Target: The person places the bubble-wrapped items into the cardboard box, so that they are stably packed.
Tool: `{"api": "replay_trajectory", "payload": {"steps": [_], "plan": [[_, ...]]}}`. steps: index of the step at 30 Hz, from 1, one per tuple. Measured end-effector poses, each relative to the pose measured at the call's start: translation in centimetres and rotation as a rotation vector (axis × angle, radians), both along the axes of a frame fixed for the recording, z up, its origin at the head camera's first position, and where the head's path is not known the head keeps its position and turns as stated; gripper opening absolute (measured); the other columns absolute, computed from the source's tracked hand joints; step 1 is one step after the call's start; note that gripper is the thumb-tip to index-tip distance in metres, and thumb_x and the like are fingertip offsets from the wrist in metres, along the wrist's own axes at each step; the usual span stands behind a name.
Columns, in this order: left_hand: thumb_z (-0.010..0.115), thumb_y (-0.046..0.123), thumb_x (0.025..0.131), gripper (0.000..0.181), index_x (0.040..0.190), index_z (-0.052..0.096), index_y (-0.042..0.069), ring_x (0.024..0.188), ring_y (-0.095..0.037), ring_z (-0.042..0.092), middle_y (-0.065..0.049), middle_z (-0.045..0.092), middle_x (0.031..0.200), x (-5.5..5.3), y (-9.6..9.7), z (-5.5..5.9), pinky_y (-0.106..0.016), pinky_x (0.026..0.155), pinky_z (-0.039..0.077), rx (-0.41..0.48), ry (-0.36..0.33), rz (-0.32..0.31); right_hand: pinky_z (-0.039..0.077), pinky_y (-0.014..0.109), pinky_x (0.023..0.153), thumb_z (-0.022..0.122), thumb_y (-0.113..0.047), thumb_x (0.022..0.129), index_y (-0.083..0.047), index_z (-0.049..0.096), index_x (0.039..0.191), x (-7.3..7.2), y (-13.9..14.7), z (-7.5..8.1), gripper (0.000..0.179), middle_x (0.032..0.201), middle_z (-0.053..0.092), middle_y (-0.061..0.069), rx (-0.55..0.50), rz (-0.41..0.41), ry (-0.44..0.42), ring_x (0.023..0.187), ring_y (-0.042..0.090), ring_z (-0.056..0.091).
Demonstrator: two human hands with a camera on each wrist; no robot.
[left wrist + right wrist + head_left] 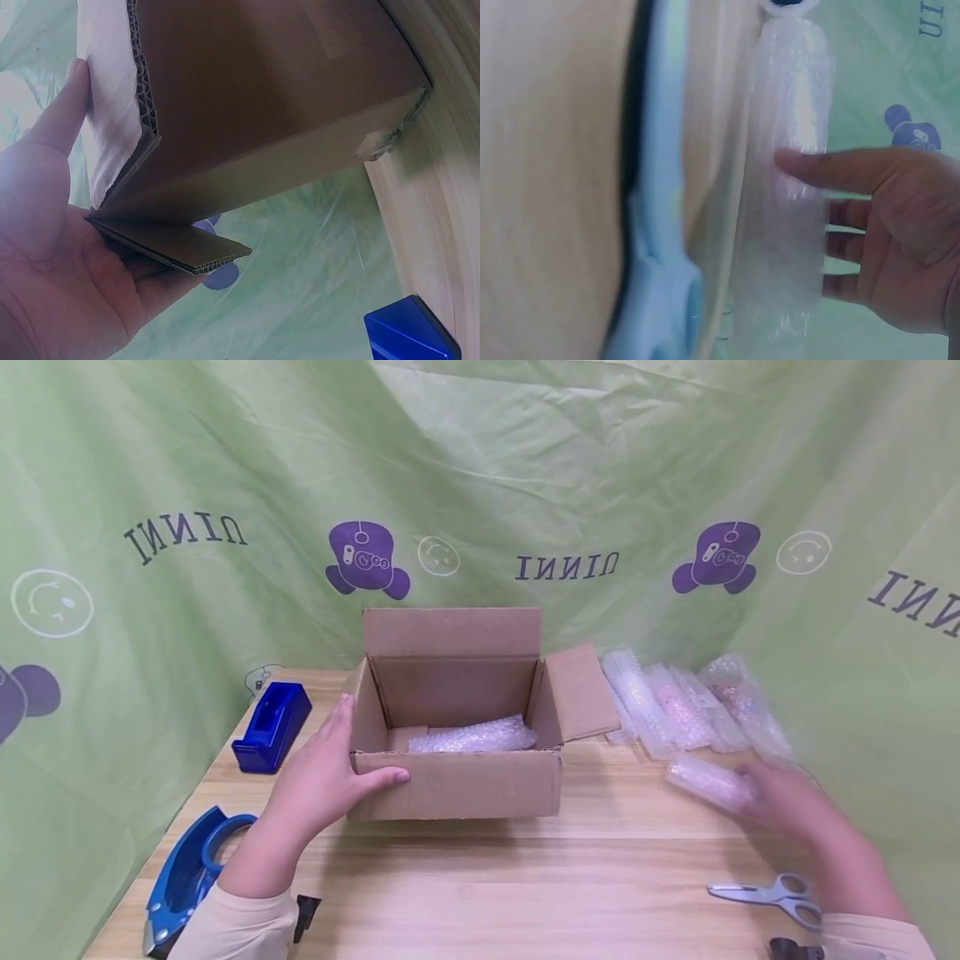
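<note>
An open cardboard box [465,785] stands mid-table, its back flap up and its right flap folded outward. My left hand [318,781] grips its front left corner, thumb on the front and fingers along the left side. In the left wrist view, a short flap [176,244] lies against those fingers. Inside the box lies a bubble-wrapped bundle [472,737]. To the right, my right hand [787,797] holds another bubble-wrapped bundle [701,779], thumb on one face and fingers behind it; the hand is blurred. The wrap hides the contents.
Several bubble-wrapped packages [641,706] lie side by side at the back right. Light blue scissors [750,893] rest near my right forearm. On the left are a blue desktop tape dispenser [273,727] and a blue hand-held tape dispenser [176,877]. A green curtain [465,468] hangs behind.
</note>
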State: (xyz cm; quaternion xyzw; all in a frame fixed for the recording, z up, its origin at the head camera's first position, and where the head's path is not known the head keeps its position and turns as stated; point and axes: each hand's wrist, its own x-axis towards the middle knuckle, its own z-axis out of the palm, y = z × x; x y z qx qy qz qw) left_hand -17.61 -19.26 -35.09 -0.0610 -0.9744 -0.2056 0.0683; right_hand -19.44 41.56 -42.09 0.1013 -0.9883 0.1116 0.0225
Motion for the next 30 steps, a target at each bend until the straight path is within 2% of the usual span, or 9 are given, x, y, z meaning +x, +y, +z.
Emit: {"api": "replay_trajectory", "payload": {"steps": [3, 8, 10, 12, 14, 18, 20, 25, 30], "plan": [[0.059, 0.088, 0.066, 0.137, 0.157, 0.006, 0.001, 0.144, -0.045, 0.028, -0.022, 0.016, 0.162, 0.0, 0.0, 0.0, -0.063, 0.107, 0.035, 0.003, -0.001, 0.001, 0.047, 0.065, 0.082, 0.075, -0.019, 0.083, 0.006, 0.059, 0.122, -0.1, -0.5, 0.8, 0.049, 0.111, 0.063, 0.031, -0.043, 0.080, 0.068, 0.097, 0.052, 0.060], [0.059, 0.087, 0.066, 0.136, 0.157, 0.005, 0.001, 0.144, -0.045, 0.027, -0.023, 0.015, 0.162, -0.1, 0.0, 0.0, -0.063, 0.108, 0.034, 0.005, -0.002, -0.001, 0.034, 0.072, 0.093, 0.072, -0.028, 0.090, 0.010, 0.047, 0.135, -0.2, -2.1, 2.9, 0.065, 0.131, 0.049, 0.038, -0.225, 0.085, 0.065, 0.117, 0.059, 0.045], [0.059, 0.087, 0.066, 0.136, 0.157, 0.005, 0.001, 0.144, -0.044, 0.027, -0.023, 0.015, 0.162, -0.1, 0.0, 0.0, -0.063, 0.109, 0.034, 0.006, -0.002, -0.002, 0.030, 0.074, 0.095, 0.069, -0.028, 0.092, 0.010, 0.044, 0.138, -0.4, -2.8, 3.8, 0.065, 0.134, 0.045, 0.039, -0.280, 0.086, 0.097, 0.120, 0.059, 0.040], [0.060, 0.086, 0.066, 0.136, 0.157, 0.005, 0.001, 0.145, -0.044, 0.026, -0.023, 0.016, 0.162, -0.1, 0.0, 0.0, -0.063, 0.109, 0.033, 0.009, -0.002, -0.002, 0.029, 0.075, 0.095, 0.068, -0.025, 0.093, 0.010, 0.043, 0.139, -0.8, -3.7, 4.7, 0.063, 0.133, 0.045, 0.039, -0.321, 0.094, 0.154, 0.120, 0.059, 0.039], [0.060, 0.086, 0.066, 0.136, 0.157, 0.005, 0.001, 0.145, -0.044, 0.026, -0.023, 0.015, 0.162, -0.1, -0.1, 0.0, -0.063, 0.109, 0.033, 0.012, -0.001, -0.002, 0.029, 0.070, 0.102, 0.068, -0.021, 0.093, 0.007, 0.046, 0.139, -1.2, -4.6, 5.6, 0.058, 0.133, 0.047, 0.036, -0.356, 0.102, 0.237, 0.121, 0.055, 0.041], [0.060, 0.086, 0.066, 0.136, 0.157, 0.005, 0.001, 0.145, -0.044, 0.026, -0.023, 0.014, 0.162, -0.1, -0.1, 0.0, -0.063, 0.109, 0.033, 0.014, -0.003, -0.003, 0.032, 0.063, 0.103, 0.069, -0.017, 0.092, 0.001, 0.048, 0.141, -2.0, -7.0, 7.5, 0.056, 0.133, 0.050, 0.031, -0.425, 0.085, 0.377, 0.121, 0.047, 0.043], [0.060, 0.086, 0.066, 0.136, 0.157, 0.004, 0.001, 0.145, -0.044, 0.026, -0.023, 0.014, 0.162, -0.1, -0.1, 0.0, -0.063, 0.109, 0.033, 0.015, -0.003, -0.003, 0.033, 0.065, 0.097, 0.069, -0.018, 0.092, -0.003, 0.047, 0.143, -2.3, -8.2, 8.5, 0.057, 0.133, 0.049, 0.029, -0.444, 0.066, 0.415, 0.120, 0.044, 0.043], [0.061, 0.085, 0.067, 0.136, 0.157, 0.005, 0.000, 0.145, -0.045, 0.026, -0.024, 0.015, 0.162, -0.1, -0.1, 0.1, -0.063, 0.109, 0.032, 0.017, -0.002, -0.004, 0.038, 0.058, 0.091, 0.070, -0.024, 0.092, -0.013, 0.047, 0.146, -3.2, -11.6, 10.8, 0.059, 0.134, 0.051, 0.022, -0.443, 0.063, 0.466, 0.117, 0.037, 0.048], [0.061, 0.086, 0.066, 0.136, 0.157, 0.005, 0.001, 0.144, -0.044, 0.027, -0.023, 0.016, 0.162, -0.1, -0.1, 0.0, -0.064, 0.108, 0.033, 0.016, -0.001, -0.003, 0.040, 0.053, 0.092, 0.073, -0.024, 0.089, -0.015, 0.049, 0.144, -4.4, -15.2, 12.7, 0.061, 0.134, 0.054, 0.016, -0.456, 0.143, 0.512, 0.119, 0.032, 0.049]]}}
